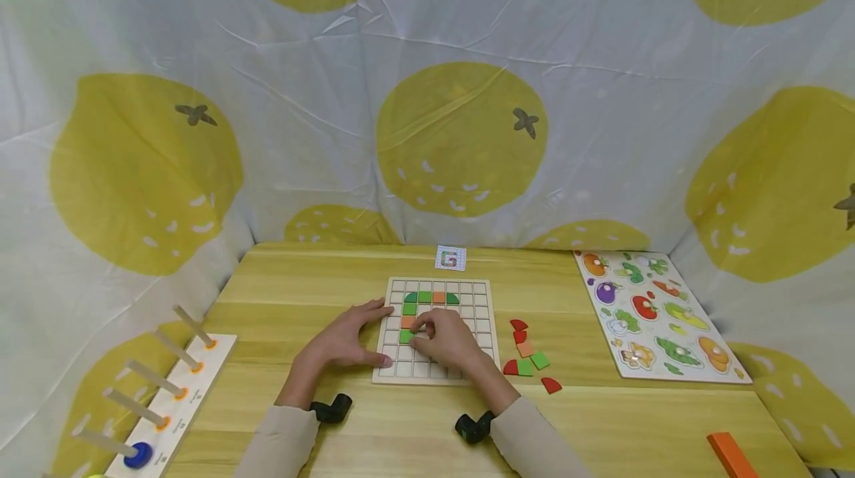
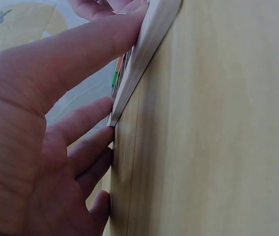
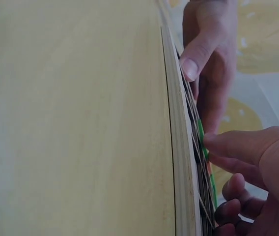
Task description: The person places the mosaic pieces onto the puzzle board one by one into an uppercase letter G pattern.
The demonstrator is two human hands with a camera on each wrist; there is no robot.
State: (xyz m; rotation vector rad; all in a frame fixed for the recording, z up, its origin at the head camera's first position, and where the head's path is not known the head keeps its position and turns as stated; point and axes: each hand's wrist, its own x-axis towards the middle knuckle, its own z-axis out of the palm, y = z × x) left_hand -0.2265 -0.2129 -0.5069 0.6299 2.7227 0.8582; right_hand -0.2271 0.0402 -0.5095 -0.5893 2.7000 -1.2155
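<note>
A wooden grid board point(image 1: 484, 315) lies in the middle of the table. Green and orange tiles point(image 1: 430, 298) form an arch in its upper rows, with more down the left column. My left hand point(image 1: 350, 337) lies flat beside the board, straight fingers against its left edge point(image 2: 144, 44) and thumb by the near corner. My right hand point(image 1: 427, 333) rests on the board with fingers curled, pinching a green tile point(image 1: 405, 336) in a left cell. The right wrist view shows my thumb point(image 3: 228, 142) on that green tile point(image 3: 200, 130).
Loose red, green and orange pieces point(image 1: 528, 359) lie right of the board. A small pattern card point(image 1: 450, 258) stands behind it. A vegetable puzzle point(image 1: 657, 315) lies at the right, a peg board point(image 1: 167, 396) at the left, an orange block point(image 1: 731, 456) at the near right.
</note>
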